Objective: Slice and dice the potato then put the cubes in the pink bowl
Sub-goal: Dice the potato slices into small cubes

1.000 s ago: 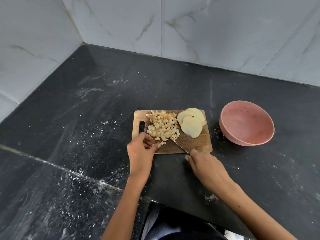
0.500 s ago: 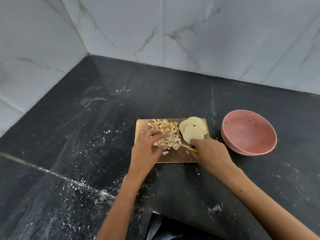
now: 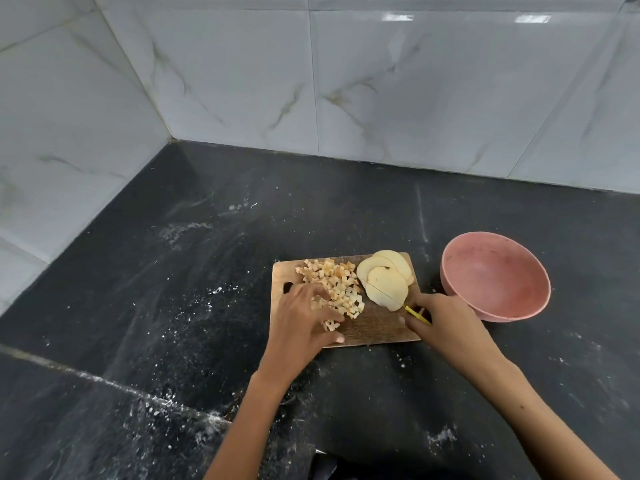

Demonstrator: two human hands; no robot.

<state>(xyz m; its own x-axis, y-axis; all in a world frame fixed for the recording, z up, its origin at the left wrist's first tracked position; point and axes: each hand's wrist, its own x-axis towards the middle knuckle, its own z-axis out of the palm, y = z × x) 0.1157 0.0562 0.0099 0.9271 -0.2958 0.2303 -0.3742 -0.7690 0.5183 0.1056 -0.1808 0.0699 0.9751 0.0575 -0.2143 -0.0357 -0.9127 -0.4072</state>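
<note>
From the head camera, a wooden cutting board (image 3: 377, 327) lies on the black worktop (image 3: 173, 306). A pile of small potato cubes (image 3: 334, 285) sits on the left part of the board. Three round potato slices (image 3: 386, 282) lie on its far right part, one over the other. The left hand (image 3: 303, 323) rests on the near side of the cubes with its fingers (image 3: 332, 318) spread flat and loose. The right hand (image 3: 440, 322) grips a knife (image 3: 398, 299) by its yellow handle. The thin blade lies across the slices. The pink bowl (image 3: 495, 275) stands just to the right of the board, with nothing showing inside it. White tiled walls (image 3: 381, 81) stand behind.
</note>
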